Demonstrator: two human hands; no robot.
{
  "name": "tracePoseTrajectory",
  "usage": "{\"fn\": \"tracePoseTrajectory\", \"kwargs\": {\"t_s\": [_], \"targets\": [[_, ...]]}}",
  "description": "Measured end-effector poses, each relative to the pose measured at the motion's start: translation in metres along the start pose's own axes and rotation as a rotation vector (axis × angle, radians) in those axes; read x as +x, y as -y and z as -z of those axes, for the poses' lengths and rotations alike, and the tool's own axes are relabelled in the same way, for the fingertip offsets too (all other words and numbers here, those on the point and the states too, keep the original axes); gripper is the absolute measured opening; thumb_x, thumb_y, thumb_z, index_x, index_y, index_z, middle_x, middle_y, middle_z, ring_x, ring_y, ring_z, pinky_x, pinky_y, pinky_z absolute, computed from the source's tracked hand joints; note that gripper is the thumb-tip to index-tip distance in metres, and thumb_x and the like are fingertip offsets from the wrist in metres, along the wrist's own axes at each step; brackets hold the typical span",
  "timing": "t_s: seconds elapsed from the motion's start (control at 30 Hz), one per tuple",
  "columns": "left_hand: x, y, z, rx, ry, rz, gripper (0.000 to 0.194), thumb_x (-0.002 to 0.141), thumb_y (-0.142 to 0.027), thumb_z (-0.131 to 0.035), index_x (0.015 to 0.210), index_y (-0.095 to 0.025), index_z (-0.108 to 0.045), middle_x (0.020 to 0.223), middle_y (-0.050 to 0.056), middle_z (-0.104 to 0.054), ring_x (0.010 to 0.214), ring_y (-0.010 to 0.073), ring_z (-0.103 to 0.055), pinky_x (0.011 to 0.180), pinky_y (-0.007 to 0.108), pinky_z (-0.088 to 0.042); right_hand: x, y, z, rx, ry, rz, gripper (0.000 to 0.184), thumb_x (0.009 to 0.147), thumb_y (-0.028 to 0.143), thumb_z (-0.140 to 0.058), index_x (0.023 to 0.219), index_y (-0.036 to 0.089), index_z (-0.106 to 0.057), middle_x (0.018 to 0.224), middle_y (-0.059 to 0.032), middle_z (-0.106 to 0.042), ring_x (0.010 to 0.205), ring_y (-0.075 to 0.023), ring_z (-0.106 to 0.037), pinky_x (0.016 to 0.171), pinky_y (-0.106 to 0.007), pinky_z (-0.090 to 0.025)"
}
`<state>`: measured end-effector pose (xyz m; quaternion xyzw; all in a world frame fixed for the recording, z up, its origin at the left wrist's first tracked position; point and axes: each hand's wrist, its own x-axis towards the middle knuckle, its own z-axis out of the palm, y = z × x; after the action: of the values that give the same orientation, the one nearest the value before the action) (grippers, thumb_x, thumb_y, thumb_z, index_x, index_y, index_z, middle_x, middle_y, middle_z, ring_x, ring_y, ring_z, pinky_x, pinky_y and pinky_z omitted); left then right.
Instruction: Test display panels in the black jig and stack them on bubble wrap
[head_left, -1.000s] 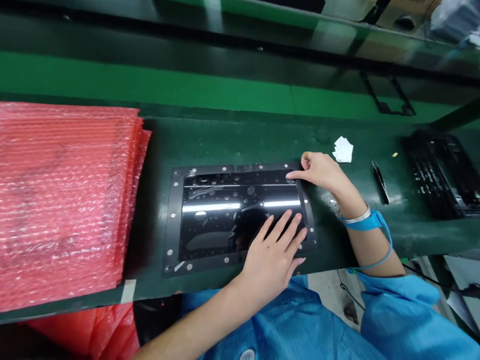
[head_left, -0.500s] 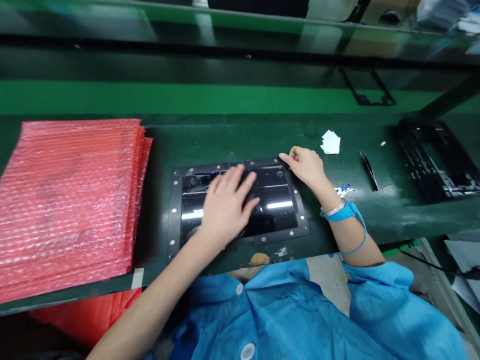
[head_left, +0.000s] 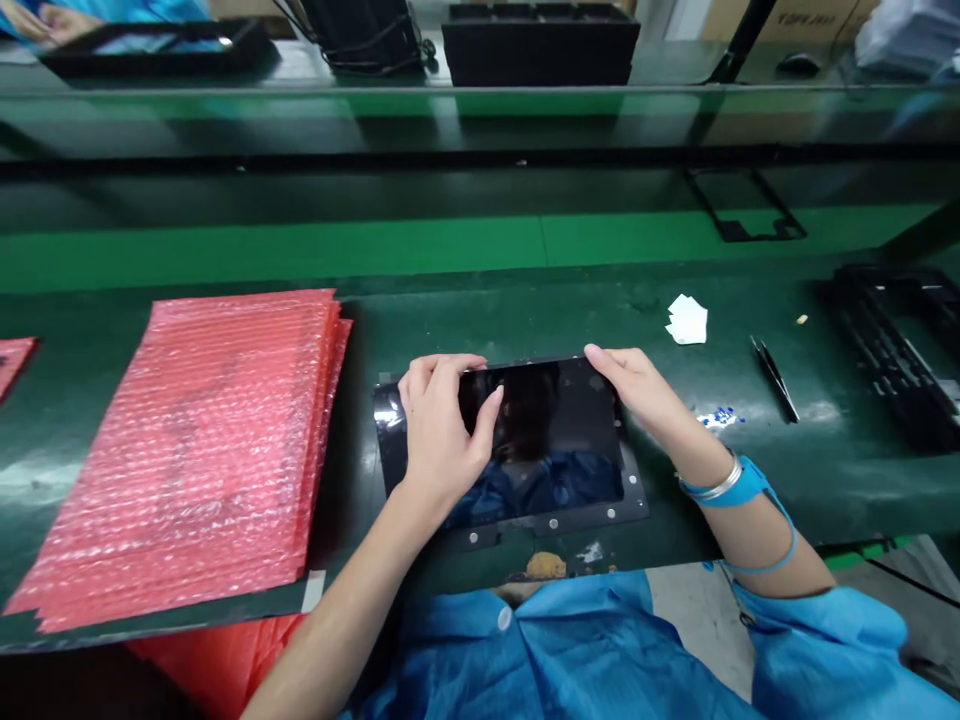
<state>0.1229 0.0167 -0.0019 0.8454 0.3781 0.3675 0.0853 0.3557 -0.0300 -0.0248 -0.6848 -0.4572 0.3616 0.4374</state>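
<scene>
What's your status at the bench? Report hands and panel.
Left hand and right hand gripping the black panel at its two ends, over the studded fixture frame. Pink bubble bags left, tweezers right, both apart.

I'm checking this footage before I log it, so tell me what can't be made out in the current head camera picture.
- Black glossy panel: its left part is hidden under the left hand; reflections mask the surface.
- Right hand: whether its fingertips grip or merely touch the panel's right edge is unclear.
- Black tray: cut off by the right frame edge.
- Blue specks on the bench: too small to identify.
</scene>
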Motion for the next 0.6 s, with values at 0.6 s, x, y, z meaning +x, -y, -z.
{"fn": "tracePoseTrajectory", "kwargs": {"t_s": [0.6], "targets": [[-0.001,0.056,0.022,-0.985,-0.438,0.938,0.038,0.051,-0.044,-0.088,0.063,-0.015,-0.067,0.063,0.001,-0.064,0.062,0.0129,-0.058,0.063,0.024,-0.048,-0.008,0.005,-0.008,0.36,0.055,-0.068,0.058,0.066,0.079,-0.07,0.072,0.022,-0.059,0.068,-0.001,-0.061,0.071,-0.0171,-0.059,0.062,-0.027,-0.049]]}}
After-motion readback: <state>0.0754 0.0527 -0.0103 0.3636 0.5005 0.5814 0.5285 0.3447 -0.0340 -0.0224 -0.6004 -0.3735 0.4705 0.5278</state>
